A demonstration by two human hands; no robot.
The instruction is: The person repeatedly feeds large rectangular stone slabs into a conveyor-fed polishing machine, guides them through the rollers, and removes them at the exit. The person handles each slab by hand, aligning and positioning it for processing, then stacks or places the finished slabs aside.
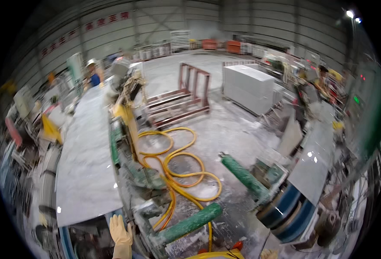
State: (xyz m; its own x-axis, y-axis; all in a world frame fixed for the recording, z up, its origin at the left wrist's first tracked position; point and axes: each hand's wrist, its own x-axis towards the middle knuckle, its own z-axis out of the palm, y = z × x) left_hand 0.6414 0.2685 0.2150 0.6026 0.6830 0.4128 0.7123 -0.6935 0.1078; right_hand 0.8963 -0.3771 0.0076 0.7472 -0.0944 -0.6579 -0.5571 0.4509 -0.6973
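Observation:
My left hand, in a cream rubber glove, has its fingers stretched out and holds nothing I can see. It is beside the near end of a long pale grey slab lying on the left machine line; whether it touches the machine edge I cannot tell. At the bottom edge, only a blurred bit of my right hand shows in a similar glove, its fingers not readable. Between my hands, the top of a yellow apron shows. A green roller sticks out just right of my left hand.
Yellow hoses lie coiled on the wet floor. Another green roller juts from the right machine line, which bears a grey slab over blue belts. Beyond stand a rusty rack and pale stacked slabs. A person is at far left.

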